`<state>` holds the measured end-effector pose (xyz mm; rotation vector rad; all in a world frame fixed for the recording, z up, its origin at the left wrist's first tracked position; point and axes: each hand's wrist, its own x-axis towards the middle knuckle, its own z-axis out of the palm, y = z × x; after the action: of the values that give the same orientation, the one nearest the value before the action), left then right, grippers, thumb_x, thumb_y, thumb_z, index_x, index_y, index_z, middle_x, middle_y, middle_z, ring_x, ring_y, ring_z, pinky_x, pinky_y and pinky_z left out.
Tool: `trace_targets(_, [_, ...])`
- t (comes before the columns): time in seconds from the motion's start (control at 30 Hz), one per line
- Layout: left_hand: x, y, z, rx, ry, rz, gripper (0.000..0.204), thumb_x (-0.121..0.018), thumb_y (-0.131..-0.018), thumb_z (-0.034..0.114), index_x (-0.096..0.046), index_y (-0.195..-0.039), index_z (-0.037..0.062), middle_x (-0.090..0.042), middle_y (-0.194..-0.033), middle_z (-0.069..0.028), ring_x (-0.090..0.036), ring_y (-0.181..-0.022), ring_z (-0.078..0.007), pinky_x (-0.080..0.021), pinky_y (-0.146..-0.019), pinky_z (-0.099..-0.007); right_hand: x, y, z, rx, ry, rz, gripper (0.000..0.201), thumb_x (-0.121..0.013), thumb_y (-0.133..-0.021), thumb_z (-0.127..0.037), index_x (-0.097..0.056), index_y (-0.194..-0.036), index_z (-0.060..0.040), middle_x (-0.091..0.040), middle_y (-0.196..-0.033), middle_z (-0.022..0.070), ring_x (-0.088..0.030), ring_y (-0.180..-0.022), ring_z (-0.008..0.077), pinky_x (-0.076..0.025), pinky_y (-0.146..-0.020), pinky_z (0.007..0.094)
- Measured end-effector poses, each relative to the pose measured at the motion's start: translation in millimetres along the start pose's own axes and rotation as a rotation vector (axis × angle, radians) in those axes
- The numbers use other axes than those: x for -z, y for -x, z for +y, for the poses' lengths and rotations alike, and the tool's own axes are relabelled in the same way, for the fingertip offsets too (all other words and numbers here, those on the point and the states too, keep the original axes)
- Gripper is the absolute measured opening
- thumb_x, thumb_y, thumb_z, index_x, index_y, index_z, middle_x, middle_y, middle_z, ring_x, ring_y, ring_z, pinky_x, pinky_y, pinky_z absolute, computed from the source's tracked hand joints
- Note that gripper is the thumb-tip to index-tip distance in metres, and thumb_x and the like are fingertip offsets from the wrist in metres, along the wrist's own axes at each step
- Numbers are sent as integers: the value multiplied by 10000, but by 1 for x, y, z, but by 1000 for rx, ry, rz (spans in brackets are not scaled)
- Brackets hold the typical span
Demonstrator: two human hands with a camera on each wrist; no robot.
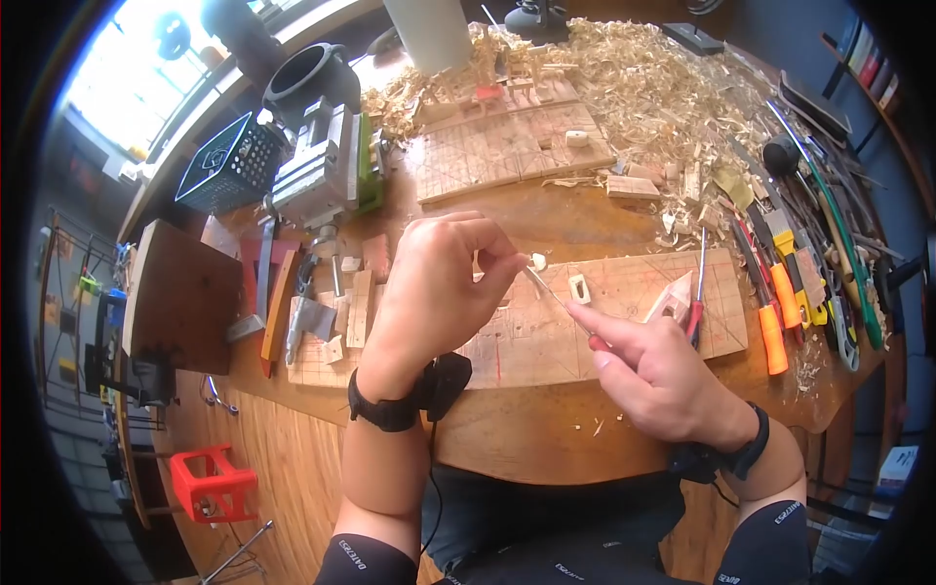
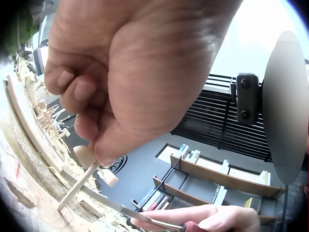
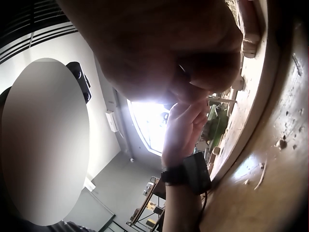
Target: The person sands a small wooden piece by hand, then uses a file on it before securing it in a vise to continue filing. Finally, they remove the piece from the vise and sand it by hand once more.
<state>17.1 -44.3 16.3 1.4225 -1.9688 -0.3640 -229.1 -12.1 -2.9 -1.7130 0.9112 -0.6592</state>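
My left hand (image 1: 444,278), raised over a marked wooden board (image 1: 526,341), pinches a small pale wooden piece (image 2: 107,177) between thumb and forefinger. In the left wrist view it has a rounded end and a thin stick (image 2: 77,186) slanting down beside it. My right hand (image 1: 668,380) grips the red handle (image 2: 193,226) of a slim metal-bladed tool (image 2: 101,198), forefinger stretched along it. The blade reaches toward the left fingertips and crosses the stick in the left wrist view. In the right wrist view, the dark right hand hides most of the tool.
A small slotted wooden block (image 1: 580,289) and a pointed wooden piece (image 1: 673,298) lie on the board. Orange-handled tools (image 1: 771,336) line the right side. A metal vise (image 1: 317,166) stands at the left, and wood shavings (image 1: 634,78) cover the back of the bench.
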Motion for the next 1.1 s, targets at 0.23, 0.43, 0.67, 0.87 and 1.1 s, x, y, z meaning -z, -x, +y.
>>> trace_targets(0.23, [1,0,1,-5,4,-6,124,-787,-834,86,-724,-779,-5,-630,-643,-84,-513,-562,-151,-432,-567,-304,0,-2,2,-12,69,-29,476,-557,-949,-99,-569,-1386,91,-449,-535,90,-451,-478,109,-382,-501,323])
trace_targets(0.43, [5,0,6,40,12,-40,91,-772,-823,72,-722,-783,7,-689,-756,-144,-679,-699,-307,-526,-663,-396,1,-1,0,-16,46,-15,470,-553,-959,-104,-575,-1394,71,-448,-539,89,-450,-482,113,-383,-503,319])
trace_targets(0.67, [1,1,1,11,23,0,92,-801,-823,79,-743,-811,8,-647,-694,-82,-531,-592,-161,-452,-588,-315,1,0,1,18,23,-8,478,-552,-963,-112,-566,-1407,62,-458,-543,92,-453,-484,115,-390,-506,322])
trace_targets(0.87, [3,0,3,33,22,-19,74,-787,-815,65,-737,-806,11,-669,-743,-111,-603,-660,-245,-489,-635,-364,1,0,-4,-1,21,-3,481,-548,-965,-111,-558,-1413,65,-478,-561,89,-467,-499,109,-394,-514,315])
trace_targets(1.1, [0,1,1,9,43,2,86,-796,-824,69,-742,-812,3,-669,-720,-95,-578,-610,-179,-468,-598,-319,5,0,-9,-133,16,-94,492,-488,-978,-28,-509,-1457,81,-550,-751,-17,-460,-677,25,-390,-616,219])
